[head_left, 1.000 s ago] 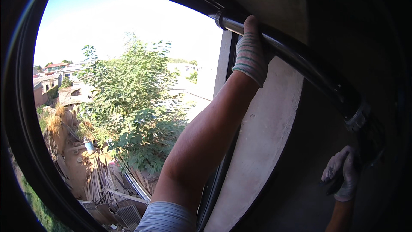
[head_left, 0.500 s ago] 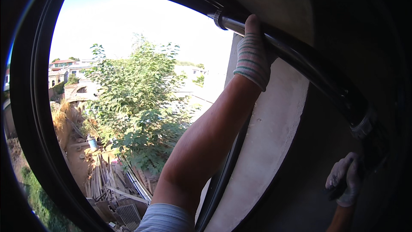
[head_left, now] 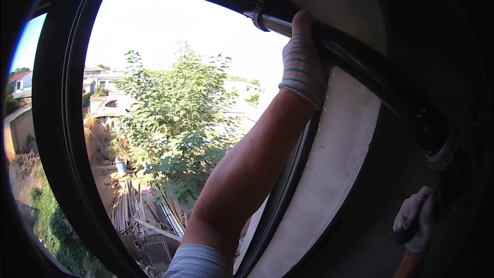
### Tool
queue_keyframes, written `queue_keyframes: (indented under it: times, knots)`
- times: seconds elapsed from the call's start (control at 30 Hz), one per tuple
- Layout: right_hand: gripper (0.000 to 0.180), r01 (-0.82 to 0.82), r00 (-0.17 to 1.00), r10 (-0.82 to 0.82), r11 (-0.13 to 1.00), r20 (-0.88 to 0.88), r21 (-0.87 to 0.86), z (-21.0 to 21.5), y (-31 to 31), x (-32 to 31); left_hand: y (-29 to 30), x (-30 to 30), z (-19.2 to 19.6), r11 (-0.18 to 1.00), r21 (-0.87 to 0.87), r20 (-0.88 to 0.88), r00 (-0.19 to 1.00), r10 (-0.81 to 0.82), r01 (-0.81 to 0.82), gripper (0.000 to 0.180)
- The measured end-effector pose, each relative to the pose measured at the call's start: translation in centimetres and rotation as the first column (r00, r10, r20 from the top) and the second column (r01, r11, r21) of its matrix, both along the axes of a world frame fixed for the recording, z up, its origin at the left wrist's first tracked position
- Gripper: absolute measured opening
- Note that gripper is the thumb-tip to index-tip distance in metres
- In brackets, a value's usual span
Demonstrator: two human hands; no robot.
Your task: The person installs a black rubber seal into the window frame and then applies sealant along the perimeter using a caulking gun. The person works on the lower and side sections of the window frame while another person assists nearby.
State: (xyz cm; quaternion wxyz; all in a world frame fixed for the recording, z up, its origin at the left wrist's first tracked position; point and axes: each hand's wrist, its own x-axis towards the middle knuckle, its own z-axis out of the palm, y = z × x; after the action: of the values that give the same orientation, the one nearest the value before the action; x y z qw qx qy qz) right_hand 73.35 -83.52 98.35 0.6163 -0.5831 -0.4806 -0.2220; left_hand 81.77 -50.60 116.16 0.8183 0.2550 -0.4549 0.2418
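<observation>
A long dark tube-shaped tool (head_left: 381,80) with a metal ring at its front end (head_left: 259,18) runs along the top of a black window frame (head_left: 62,123). My left hand (head_left: 303,59), in a striped knit glove, reaches up and grips the tube just behind the ring. The tool's rear end drops into shadow at the lower right. There my right hand (head_left: 416,219), in a light glove, is closed around a dark handle part. What the tool's tip touches is hidden against the frame.
A pale plastered wall edge (head_left: 334,154) stands right of the opening. Outside and far below are a leafy tree (head_left: 175,123), stacked timber and rubble (head_left: 139,216), and houses (head_left: 103,80). The right side of the view is dark.
The view has swung, so the window's left frame member and more of the outside at the left now show. Both hands keep their hold on the tool.
</observation>
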Motion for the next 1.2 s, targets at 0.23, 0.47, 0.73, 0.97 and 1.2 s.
queue_keyframes:
  times: [0.23,0.47,0.73,0.97,1.2]
  knots:
    - [0.041,-0.101,0.993,0.103,0.994,-0.051,0.04,-0.2,0.2,0.2,1.3,-2.0,0.0,0.997,-0.004,0.023,0.997,0.072,-0.072,0.08]
    - [0.038,-0.156,0.988,0.156,0.988,0.016,0.004,0.1,2.4,0.4,3.2,-3.6,-0.3,0.989,-0.029,0.041,0.988,0.147,-0.146,0.078]
    - [0.048,-0.236,0.971,0.236,0.972,-0.023,0.022,0.2,2.9,0.9,4.8,-5.2,-0.3,0.979,-0.051,0.062,0.978,0.199,-0.196,0.079]
    - [0.042,-0.278,0.961,0.278,0.96,0.007,0.041,0.4,3.7,1.1,5.4,-7.2,-0.3,0.973,-0.078,0.158,0.961,0.228,-0.218,0.078]
    - [0.042,-0.265,0.964,0.265,0.964,0.006,0.032,0.6,4.1,0.9,5.7,-8.3,-0.1,0.96,-0.099,0.183,0.943,0.277,-0.262,0.088]
